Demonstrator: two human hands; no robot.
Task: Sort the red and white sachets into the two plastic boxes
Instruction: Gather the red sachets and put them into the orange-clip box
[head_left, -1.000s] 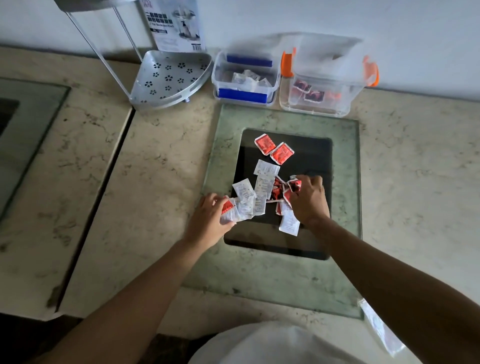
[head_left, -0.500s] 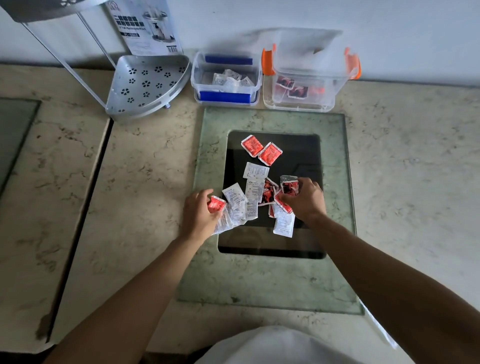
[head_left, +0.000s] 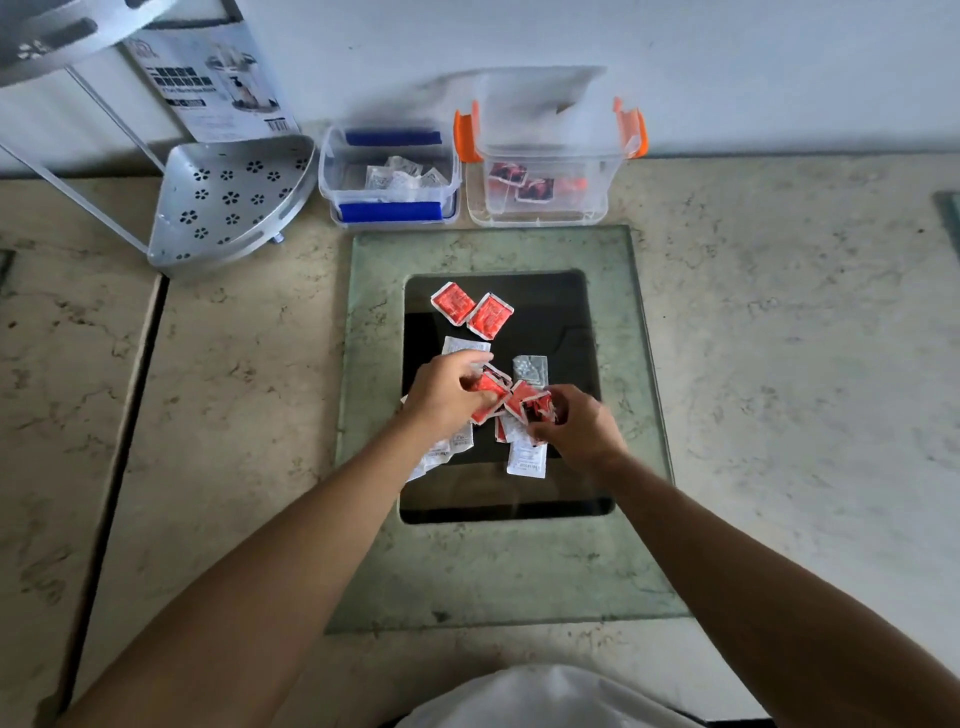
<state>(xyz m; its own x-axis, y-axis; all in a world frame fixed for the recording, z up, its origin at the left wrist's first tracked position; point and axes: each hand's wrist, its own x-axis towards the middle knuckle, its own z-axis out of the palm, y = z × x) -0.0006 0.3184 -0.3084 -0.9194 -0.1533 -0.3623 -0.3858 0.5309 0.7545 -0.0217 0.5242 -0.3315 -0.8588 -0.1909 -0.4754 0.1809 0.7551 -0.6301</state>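
Observation:
A heap of red and white sachets lies on a dark glass panel (head_left: 566, 322). My left hand (head_left: 447, 395) holds a red sachet (head_left: 485, 395) over the heap's left side. Close by on the right, my right hand (head_left: 576, 423) pinches another red sachet (head_left: 535, 405). Two red sachets (head_left: 470, 309) lie apart farther back. White sachets (head_left: 527, 460) show below and between the hands. Against the wall stand a blue-clipped box (head_left: 389, 179) with white sachets in it and an orange-clipped box (head_left: 545, 176) with red ones.
A perforated metal corner shelf (head_left: 228, 202) stands at the back left, with a printed card (head_left: 208, 83) leaning on the wall behind it. The glass panel sits in a green stone frame (head_left: 498, 571) set in a beige marble counter (head_left: 779, 364).
My left hand has moved right from the heap's left edge toward the middle, carrying a red sachet. My right hand stays on the heap's right side with its red sachet.

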